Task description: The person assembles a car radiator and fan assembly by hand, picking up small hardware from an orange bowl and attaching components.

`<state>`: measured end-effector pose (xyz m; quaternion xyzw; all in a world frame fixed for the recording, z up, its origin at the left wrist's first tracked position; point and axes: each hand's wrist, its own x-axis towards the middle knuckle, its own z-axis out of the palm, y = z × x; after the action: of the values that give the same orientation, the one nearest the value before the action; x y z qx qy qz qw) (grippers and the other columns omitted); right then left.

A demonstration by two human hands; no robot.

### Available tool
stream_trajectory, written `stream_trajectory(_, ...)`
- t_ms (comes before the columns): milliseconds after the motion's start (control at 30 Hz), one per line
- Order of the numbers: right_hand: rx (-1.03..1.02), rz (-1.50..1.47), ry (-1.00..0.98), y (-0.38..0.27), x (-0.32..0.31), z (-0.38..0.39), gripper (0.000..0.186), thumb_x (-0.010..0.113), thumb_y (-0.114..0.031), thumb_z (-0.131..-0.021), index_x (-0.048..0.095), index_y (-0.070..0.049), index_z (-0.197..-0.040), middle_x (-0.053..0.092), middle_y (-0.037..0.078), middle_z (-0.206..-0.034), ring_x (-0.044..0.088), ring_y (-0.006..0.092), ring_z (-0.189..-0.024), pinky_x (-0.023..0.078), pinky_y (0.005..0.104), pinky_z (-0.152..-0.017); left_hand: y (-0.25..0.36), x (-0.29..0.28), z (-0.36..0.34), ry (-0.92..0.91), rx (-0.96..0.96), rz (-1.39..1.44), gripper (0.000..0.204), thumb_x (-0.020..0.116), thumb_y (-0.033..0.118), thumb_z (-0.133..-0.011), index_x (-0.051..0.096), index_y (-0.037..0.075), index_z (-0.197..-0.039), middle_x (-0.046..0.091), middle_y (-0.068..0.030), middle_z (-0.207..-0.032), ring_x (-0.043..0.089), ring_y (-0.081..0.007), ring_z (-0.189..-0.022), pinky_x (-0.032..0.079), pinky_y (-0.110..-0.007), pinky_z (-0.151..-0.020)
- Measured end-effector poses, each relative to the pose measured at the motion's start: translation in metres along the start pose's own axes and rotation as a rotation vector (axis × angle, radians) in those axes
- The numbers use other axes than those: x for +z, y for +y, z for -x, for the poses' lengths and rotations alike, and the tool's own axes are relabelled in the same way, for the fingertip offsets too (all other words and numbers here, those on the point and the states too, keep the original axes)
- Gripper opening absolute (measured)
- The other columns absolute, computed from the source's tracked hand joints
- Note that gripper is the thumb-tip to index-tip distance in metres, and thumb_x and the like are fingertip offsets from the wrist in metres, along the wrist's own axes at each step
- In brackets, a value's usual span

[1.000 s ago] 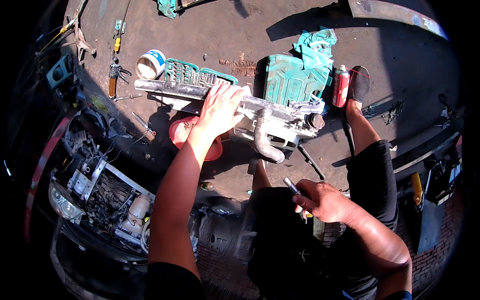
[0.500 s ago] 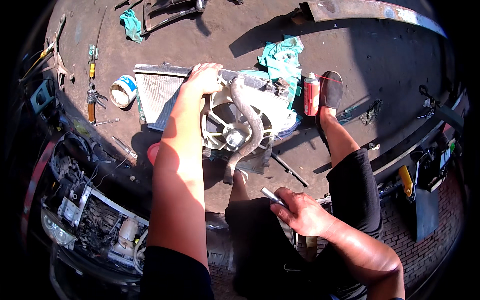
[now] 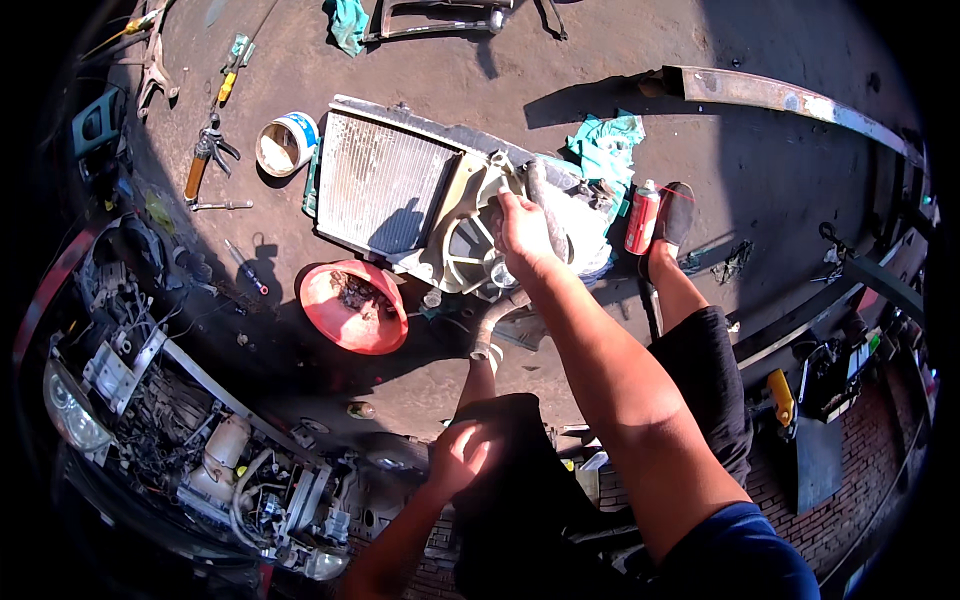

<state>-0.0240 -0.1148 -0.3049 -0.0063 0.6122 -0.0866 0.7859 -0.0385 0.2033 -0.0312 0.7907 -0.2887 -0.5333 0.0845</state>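
Observation:
A radiator point(image 3: 385, 175) with a pale fan shroud point(image 3: 465, 235) lies on the ground in front of me, and a curved grey hose point(image 3: 548, 200) runs across the fan. My right hand point(image 3: 525, 232) reaches over the shroud beside the hose. Its fingers are curled in a closed grip near the shroud's upper edge; what they hold is hidden. Low in the view, my left hand point(image 3: 463, 458) rests by my dark-clothed thigh, fingers loosely bent and apart, with nothing seen in it. The hose's lower end point(image 3: 483, 345) hangs close to my foot.
A red bowl point(image 3: 352, 308) with small parts stands left of the radiator, near a white tub point(image 3: 287, 145) and a caulking gun point(image 3: 207, 160). Right are a red spray can point(image 3: 643, 218) and a teal cloth point(image 3: 608, 145). An opened car front point(image 3: 190, 420) fills the lower left.
My left hand has let go of the radiator's top and drawn back to my thigh. My right hand, which held a silver cylindrical tool, has moved forward to the fan shroud.

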Motion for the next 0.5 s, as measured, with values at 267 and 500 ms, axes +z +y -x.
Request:
stream_trajectory(267,-0.037,0.167,0.351,0.025,0.027,-0.110,0.037,0.059,-0.037,-0.106,0.050,-0.013,-0.078,0.044,0.000,-0.058,0.040,0.0135,-0.042,0.029,0.0313,-0.038,-0.031,0.022,0.029,0.169,-0.109,-0.051,0.024,0.077,0.015,-0.084,0.070,0.008,-0.105,0.073,-0.0109,-0.099,0.071,-0.0326,-0.092,0.055,-0.043,-0.083)
stream_trajectory(500,-0.009,0.127,0.330,0.004,0.030,-0.135,0.035,0.055,-0.036,-0.105,0.048,-0.014,-0.079,0.041,-0.002,-0.057,0.035,0.0135,-0.042,0.029,0.0297,-0.040,-0.054,0.009,0.028,0.324,-0.018,0.122,0.018,0.074,0.010,-0.084,0.067,0.007,-0.100,0.071,-0.0119,-0.092,0.070,-0.0348,-0.085,0.054,-0.045,-0.074)
